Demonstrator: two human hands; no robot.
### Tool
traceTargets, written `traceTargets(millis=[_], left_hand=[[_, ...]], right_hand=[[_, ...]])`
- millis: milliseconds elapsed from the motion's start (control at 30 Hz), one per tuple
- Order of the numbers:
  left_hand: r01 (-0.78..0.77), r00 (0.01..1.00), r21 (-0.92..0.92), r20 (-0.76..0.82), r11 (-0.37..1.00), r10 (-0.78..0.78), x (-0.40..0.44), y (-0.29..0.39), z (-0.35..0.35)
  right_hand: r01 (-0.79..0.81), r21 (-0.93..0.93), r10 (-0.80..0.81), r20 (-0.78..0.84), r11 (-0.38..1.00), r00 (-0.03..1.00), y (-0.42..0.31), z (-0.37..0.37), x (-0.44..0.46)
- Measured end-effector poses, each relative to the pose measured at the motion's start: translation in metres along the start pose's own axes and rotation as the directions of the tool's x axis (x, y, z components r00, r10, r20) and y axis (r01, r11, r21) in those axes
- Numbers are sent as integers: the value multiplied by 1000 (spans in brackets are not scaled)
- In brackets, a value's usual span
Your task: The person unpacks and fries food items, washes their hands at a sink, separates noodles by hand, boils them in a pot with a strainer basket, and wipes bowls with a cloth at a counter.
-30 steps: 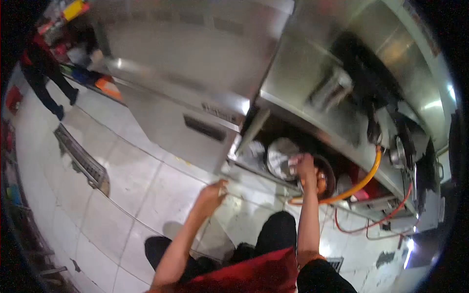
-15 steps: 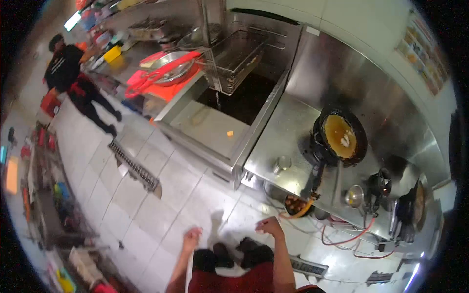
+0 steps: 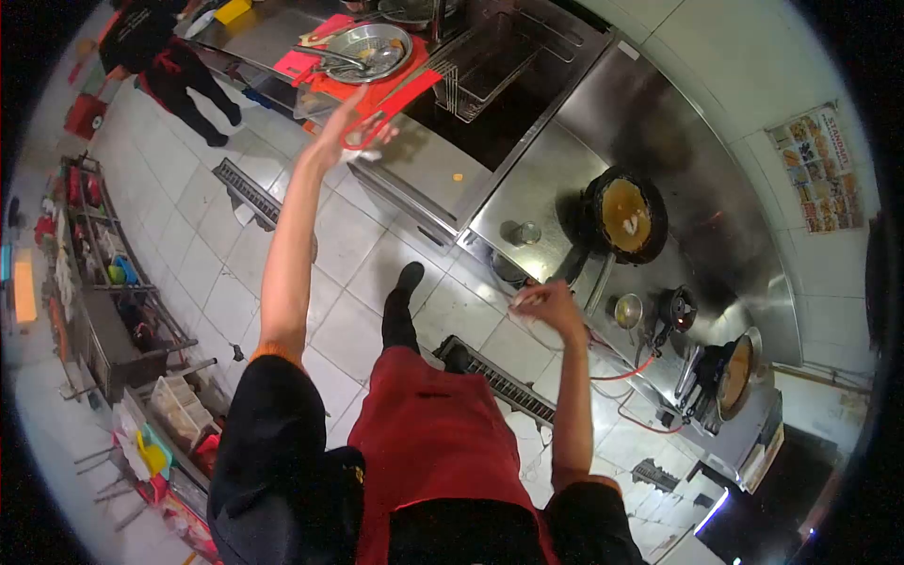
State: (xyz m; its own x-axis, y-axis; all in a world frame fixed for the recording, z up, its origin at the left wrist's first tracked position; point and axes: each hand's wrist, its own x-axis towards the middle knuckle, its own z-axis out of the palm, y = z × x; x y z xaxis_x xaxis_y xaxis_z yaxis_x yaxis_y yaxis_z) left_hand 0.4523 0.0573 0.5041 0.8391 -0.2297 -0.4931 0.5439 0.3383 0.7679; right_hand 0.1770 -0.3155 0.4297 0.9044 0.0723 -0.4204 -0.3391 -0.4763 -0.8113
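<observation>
My left hand (image 3: pixel 341 139) reaches out to the worktop beside the fryer, its fingers around the looped end of a long red tool (image 3: pixel 411 91). Blur hides what kind of tool it is, and something whitish shows at my fingertips. Just beyond lies a steel bowl (image 3: pixel 400 47) with a metal utensil in it, on an orange-red tray (image 3: pixel 325 87). Curled with fingertips together, my right hand (image 3: pixel 550 309) hangs in front of the stove's edge; whatever it may hold is too small to name. Near it stands a black pan (image 3: pixel 591 226) with a brown flat food (image 3: pixel 621 212) inside.
A wire basket (image 3: pixel 490 61) rests over the fryer at the back. On the stove stand a small metal cup (image 3: pixel 527 233), a small bowl (image 3: pixel 628 311) and another pan (image 3: pixel 737 377). A co-worker (image 3: pixel 174 66) is at the far left. Floor drains (image 3: pixel 499 381) cross the tiles.
My left arm has stretched forward from my waist to the worktop. The red tool has shifted off the bowl toward the fryer. My view has turned, and my right hand is nearer the stove.
</observation>
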Motion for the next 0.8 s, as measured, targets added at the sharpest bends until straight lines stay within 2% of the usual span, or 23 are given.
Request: traceTargets(millis=[67,133,200,233,267,300,367,400,467,500,567,600,667,700,767,800], left_hand=[[17,931,316,341,949,-130,52,24,2],[2,941,360,316,933,-124,71,17,17],[-1,952,400,280,917,-121,87,8,26],[-76,915,516,376,853,-145,95,8,29],[-172,867,610,466,774,-174,103,11,32],[-164,865,606,468,778,-183,99,16,39],[-192,871,553,477,811,-119,71,26,52],[-165,887,612,435,773,-154,73,19,50],[-320,869,580,495,749,-11,72,-11,42],[-346,872,597,489,724,14,60,-22,39],[-357,876,632,482,688,12,37,-42,28],[-335,878,654,477,678,-26,25,-52,22],[-340,873,523,485,781,55,7,-67,16],[-342,871,526,489,779,52,1,-65,15],[-342,848,529,529,777,13,-6,-56,15],[-289,862,470,506,834,14,-7,-58,16]], right_hand=[[-9,45,11,-33,999,999,-14,-26,31],[-51,-232,2,-208,971,978,-65,-47,52],[-78,-121,51,-212,990,976,-92,-64,83],[-18,-102,-4,-213,995,977,-107,-70,99],[-16,-182,-26,-227,983,973,-115,-77,118],[40,-89,-61,-247,995,967,-127,-79,134],[-53,-12,49,-214,999,976,-152,-87,163],[-55,-12,51,-222,998,974,-159,-88,179],[8,93,12,-219,996,976,-171,-93,207],[15,83,5,-234,996,972,-181,-96,220],[113,-71,-128,-268,991,955,-198,-91,244],[103,-69,-118,-275,992,954,-203,-86,255],[-26,-150,-14,-260,988,966,-214,-81,290],[-27,-146,-12,-266,989,964,-213,-76,305],[116,-457,-325,-411,882,852,-208,-66,333],[160,-490,-417,-477,857,774,-211,-62,338]])
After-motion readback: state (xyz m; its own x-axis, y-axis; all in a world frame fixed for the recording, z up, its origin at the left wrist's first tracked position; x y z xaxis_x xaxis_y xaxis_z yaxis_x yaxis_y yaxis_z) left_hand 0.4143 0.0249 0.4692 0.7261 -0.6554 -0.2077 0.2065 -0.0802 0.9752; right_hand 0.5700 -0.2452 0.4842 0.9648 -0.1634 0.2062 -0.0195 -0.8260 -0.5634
